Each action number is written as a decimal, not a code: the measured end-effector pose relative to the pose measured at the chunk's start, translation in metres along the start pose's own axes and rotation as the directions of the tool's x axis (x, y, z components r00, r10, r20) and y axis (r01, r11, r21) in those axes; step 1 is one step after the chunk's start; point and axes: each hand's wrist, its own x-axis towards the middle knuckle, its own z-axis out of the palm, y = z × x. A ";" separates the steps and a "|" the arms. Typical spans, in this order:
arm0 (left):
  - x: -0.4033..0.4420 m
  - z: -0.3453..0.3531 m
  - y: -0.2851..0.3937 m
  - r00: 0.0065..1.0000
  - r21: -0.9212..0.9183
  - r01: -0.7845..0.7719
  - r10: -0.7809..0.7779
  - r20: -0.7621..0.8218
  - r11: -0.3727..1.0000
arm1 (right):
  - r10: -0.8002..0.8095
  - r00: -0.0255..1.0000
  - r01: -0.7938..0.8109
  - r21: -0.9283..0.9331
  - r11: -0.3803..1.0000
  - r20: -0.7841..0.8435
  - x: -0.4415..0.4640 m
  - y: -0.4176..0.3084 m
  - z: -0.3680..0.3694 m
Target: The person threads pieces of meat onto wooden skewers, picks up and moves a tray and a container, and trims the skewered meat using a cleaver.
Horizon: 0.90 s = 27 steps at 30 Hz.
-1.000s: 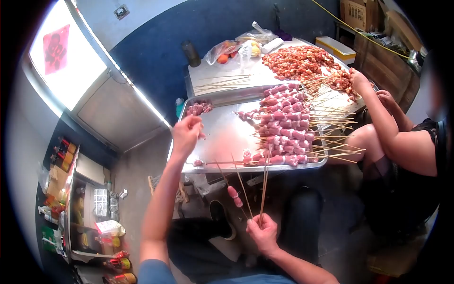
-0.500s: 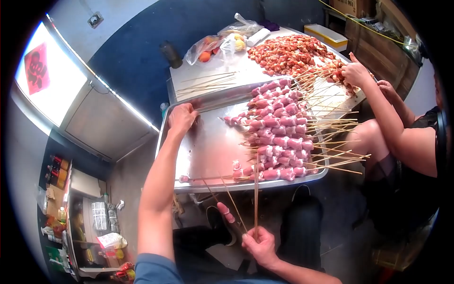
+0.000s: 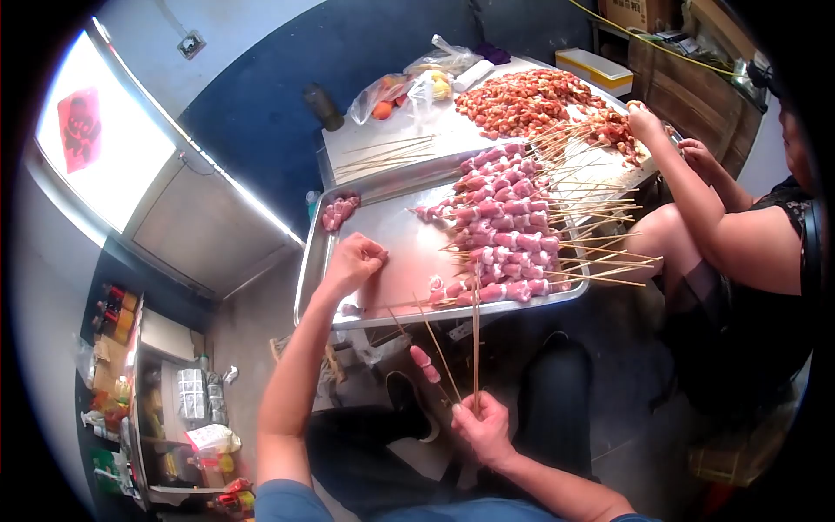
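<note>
My left hand (image 3: 355, 264) is over the near left part of the metal tray (image 3: 444, 314), its fingers pinched together; what they hold is hidden. In my right hand (image 3: 484, 426), below the tray's near edge, are several upright wooden skewers (image 3: 476, 348). One leaning skewer carries pink meat pieces (image 3: 424, 364). Rows of meat skewers (image 3: 504, 213) fill the tray's right side, their sticks pointing right. A small pile of loose meat (image 3: 340, 211) lies in the far left corner.
Behind the tray, a white table (image 3: 348, 139) bears bare skewers (image 3: 387, 155), bagged fruit (image 3: 383, 110) and a heap of red meat pieces (image 3: 531, 100). At the right sits another person (image 3: 722, 209), hands near the heap. A shelf (image 3: 165, 348) stands at the left.
My left hand went to the tray's far left corner, over the loose meat, then came back toward me with fingers pinched. My right hand keeps holding the skewers. The camera view shifted slightly.
</note>
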 end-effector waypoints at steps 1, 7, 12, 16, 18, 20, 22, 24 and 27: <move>-0.004 0.000 0.000 1.000 0.002 -0.003 0.003 -0.001 1.000 | -0.007 1.000 0.008 0.009 1.000 -0.006 0.000 -0.001 0.000; -0.021 -0.011 0.011 0.981 -0.440 -0.038 -0.051 -0.189 0.897 | -0.050 0.999 0.050 -0.001 0.999 -0.010 0.002 0.005 -0.001; -0.042 -0.020 0.032 0.985 -0.935 0.048 -0.170 -0.013 0.350 | -0.063 0.998 0.063 -0.018 0.998 -0.007 0.002 0.006 -0.001; -0.055 -0.017 0.037 0.974 -0.964 0.071 -0.228 0.011 0.257 | -0.074 0.997 0.074 -0.029 0.997 0.001 0.001 0.007 0.000; -0.057 -0.016 0.037 0.966 -0.960 0.074 -0.260 0.002 0.270 | -0.091 0.996 0.091 -0.037 0.995 0.001 0.002 0.009 0.000; -0.058 -0.014 0.038 0.951 -0.959 0.075 -0.308 -0.014 0.273 | -0.108 0.994 0.108 -0.055 0.993 0.003 0.002 0.010 0.000; -0.055 -0.012 0.027 0.950 -0.948 0.081 -0.311 -0.020 0.309 | -0.105 0.994 0.105 -0.039 0.994 0.005 0.003 0.012 0.000; -0.052 -0.012 0.016 0.950 -0.935 0.087 -0.312 -0.027 0.344 | -0.103 0.995 0.103 -0.024 0.994 0.006 0.004 0.014 0.000; -0.049 -0.012 0.011 0.962 -0.905 0.114 -0.274 -0.003 0.410 | -0.099 0.995 0.099 -0.005 0.995 0.004 0.005 0.017 0.000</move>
